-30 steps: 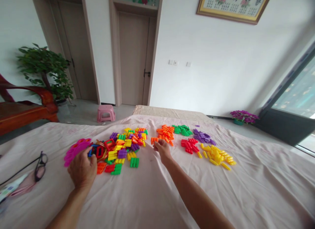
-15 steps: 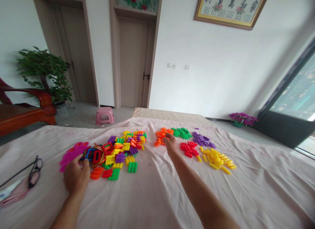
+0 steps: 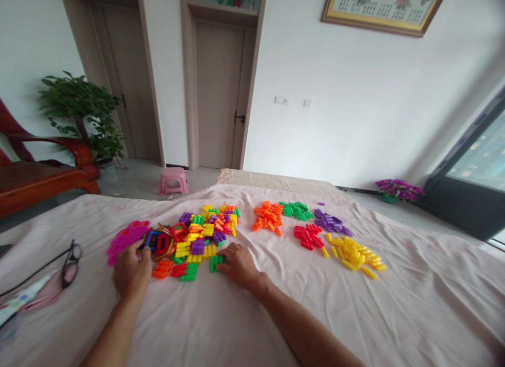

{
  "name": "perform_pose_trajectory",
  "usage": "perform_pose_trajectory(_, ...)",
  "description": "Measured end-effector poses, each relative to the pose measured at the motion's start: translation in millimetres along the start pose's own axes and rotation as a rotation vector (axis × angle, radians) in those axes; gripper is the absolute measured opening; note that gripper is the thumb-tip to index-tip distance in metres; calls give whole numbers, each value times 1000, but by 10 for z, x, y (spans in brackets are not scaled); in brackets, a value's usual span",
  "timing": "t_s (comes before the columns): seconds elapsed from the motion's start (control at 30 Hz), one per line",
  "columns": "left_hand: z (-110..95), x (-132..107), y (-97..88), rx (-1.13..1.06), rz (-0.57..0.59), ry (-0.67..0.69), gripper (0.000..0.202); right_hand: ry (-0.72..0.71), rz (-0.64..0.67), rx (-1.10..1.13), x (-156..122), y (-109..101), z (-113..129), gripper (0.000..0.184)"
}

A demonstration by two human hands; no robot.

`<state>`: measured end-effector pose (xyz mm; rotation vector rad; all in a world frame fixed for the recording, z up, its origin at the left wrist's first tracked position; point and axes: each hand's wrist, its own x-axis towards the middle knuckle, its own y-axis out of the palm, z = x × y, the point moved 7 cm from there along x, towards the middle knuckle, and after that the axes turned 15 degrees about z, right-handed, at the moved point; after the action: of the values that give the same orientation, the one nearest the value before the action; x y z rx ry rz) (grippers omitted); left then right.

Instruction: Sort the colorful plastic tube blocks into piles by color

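Note:
My right hand (image 3: 240,264) is low over the cloth, fingers closed on a green ribbed toy block (image 3: 215,262) at the near edge of a mixed pile. That pile of joined plastic blocks (image 3: 198,246) is yellow, purple, orange, red and green. My left hand (image 3: 132,272) rests at the pile's left end with curled fingers, beside a magenta scalloped plastic piece (image 3: 122,238) and a blue frame-shaped piece (image 3: 150,240). What its fingertips hold, if anything, is hidden. Red frame-shaped pieces (image 3: 162,244) lie just right of it.
Sorted heaps of orange (image 3: 268,215), green (image 3: 298,210), red (image 3: 308,235), purple (image 3: 331,222) and yellow (image 3: 357,253) blocks lie to the right. Eyeglasses (image 3: 71,264) and a white stick-like device (image 3: 24,298) are at left. A pink stool (image 3: 173,181) stands beyond the cloth.
My right hand has come from the orange heap back left to the green block by the mixed pile. The left hand stays by the magenta piece. The view has shifted slightly.

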<state>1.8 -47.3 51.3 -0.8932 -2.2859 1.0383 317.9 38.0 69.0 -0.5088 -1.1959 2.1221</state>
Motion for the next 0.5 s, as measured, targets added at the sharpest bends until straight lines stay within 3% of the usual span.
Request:
perform_pose_trajectory(0.27, 7, 16, 9, 18, 34, -11, 58, 62, -97, 415, -84, -25, -282, 24)
perform_pose_trajectory(0.37, 10, 20, 8, 25, 29, -4, 58, 75, -225, 564, -191, -202, -585, 23)
perform_pose_trajectory(0.5, 17, 33, 11, 42, 18, 6, 57, 149, -452, 695, -395, -641, -1222, 31)
